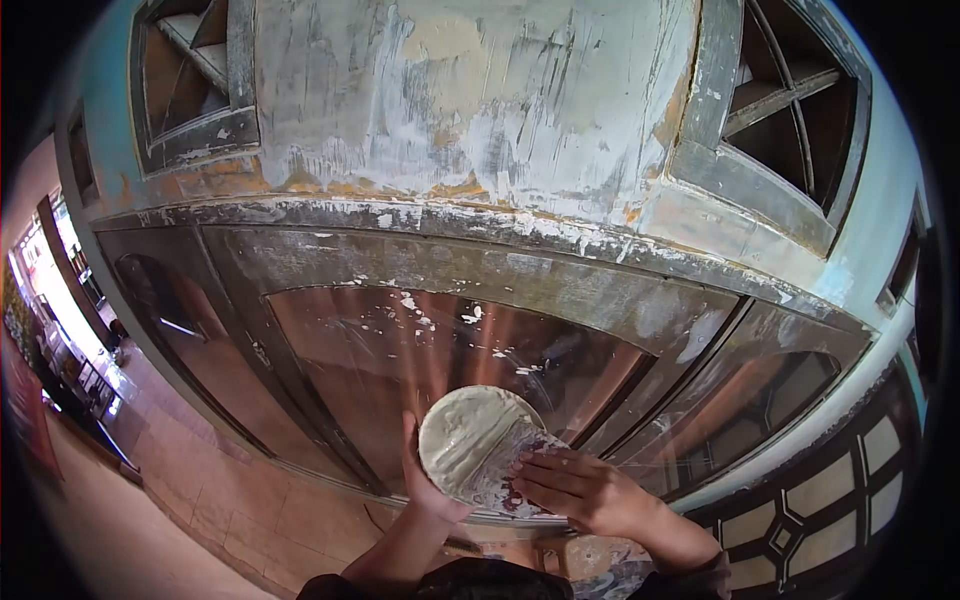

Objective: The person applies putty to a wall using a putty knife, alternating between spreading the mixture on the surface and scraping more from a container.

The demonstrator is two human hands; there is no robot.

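My left hand (436, 496) is wrapped round the side and underside of a round container of off-white putty (462, 432), holding it up in front of the glazed door. In my right hand (592, 492) is a flat, putty-smeared scraper (498, 474), its blade lying across the right part of the putty. My fingers press flat along the scraper's face, with the thumb hidden below. Ridges mark the putty's surface. Above the door is a wall panel (470, 100) with patchy white and grey filler and orange-brown spots.
White flecks dot the door glass (340, 340). Wooden vent frames (790, 100) flank the upper panel. A tiled floor (200, 480) runs below left towards a bright doorway (55, 290). Dark patterned grillwork (810, 510) stands at lower right, near a smeared surface (600, 565) below my hands.
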